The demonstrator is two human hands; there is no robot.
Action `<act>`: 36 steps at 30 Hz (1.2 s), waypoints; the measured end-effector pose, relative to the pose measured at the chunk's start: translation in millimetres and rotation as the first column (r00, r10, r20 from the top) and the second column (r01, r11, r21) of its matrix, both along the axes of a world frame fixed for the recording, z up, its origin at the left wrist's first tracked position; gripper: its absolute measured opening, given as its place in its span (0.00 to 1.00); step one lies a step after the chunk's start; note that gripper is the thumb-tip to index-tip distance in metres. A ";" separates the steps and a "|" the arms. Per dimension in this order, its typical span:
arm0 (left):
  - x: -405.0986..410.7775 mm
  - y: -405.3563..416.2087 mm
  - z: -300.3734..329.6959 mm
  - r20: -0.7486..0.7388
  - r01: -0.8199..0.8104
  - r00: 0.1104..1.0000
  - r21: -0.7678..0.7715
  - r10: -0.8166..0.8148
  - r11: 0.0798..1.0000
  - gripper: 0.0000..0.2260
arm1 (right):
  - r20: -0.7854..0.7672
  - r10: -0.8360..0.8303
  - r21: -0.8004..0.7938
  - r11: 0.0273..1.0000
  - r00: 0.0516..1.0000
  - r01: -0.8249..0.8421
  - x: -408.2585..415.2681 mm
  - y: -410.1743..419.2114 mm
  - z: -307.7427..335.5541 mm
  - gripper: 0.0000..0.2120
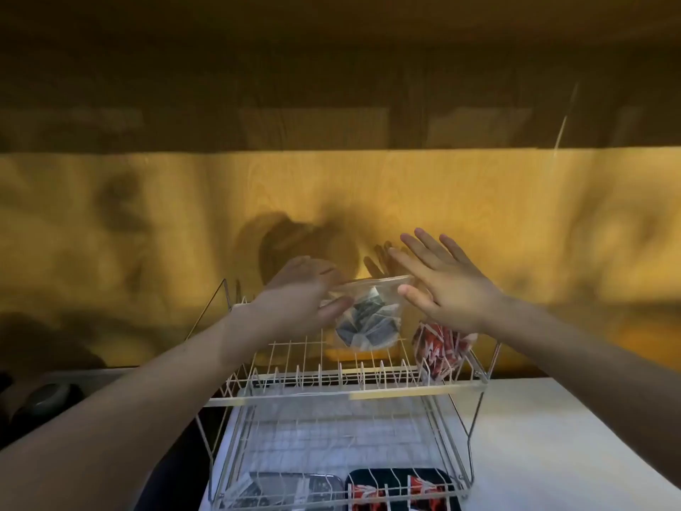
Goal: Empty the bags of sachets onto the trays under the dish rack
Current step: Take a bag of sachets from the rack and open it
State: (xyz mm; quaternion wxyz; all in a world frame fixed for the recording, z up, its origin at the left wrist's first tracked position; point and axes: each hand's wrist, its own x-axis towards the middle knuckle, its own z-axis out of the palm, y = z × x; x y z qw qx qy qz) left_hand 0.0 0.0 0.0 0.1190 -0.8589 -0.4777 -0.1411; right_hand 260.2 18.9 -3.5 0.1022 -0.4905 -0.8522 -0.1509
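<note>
Above the rack's top tier, my left hand and right hand, fingers spread, flank the clear bag of grey sachets, likely to lift it; red bag at the right end, trays beneath.

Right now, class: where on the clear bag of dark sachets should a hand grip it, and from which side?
Grip the clear bag at its top strip, coming from above. It stands upright on the rack, sachets slumped low, so the top is flat, empty plastic; both hands flank it, open.
</note>
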 end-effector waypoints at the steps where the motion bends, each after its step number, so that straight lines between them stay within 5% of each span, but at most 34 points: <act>1: 0.4 0.9 -0.8 -0.001 0.000 1.000 -0.004 0.000 1.000 0.19 | 0.000 0.004 0.006 1.000 1.000 -0.004 -0.4 -0.4 -0.1 0.31; 5: 1.3 4.6 -3.6 0.033 0.016 0.999 0.030 -0.017 0.999 0.17 | -0.013 0.018 0.012 1.000 1.000 -0.018 1.3 3.4 -2.0 0.31; 15: 1.2 8.4 -0.1 0.074 -0.054 0.995 -0.076 0.060 0.996 0.09 | -0.043 0.110 0.099 0.990 0.993 -0.105 -7.3 6.4 1.8 0.12; 25: 0.0 15.9 11.7 0.246 -0.131 0.958 -0.095 0.150 0.987 0.06 | -0.202 0.038 0.035 0.999 0.979 -0.031 -14.8 0.8 15.1 0.09; 36: -14.3 -5.5 34.9 0.385 -0.043 0.923 0.042 0.024 0.998 0.05 | -0.376 0.086 0.087 0.995 0.923 -0.057 -22.8 -4.5 40.0 0.06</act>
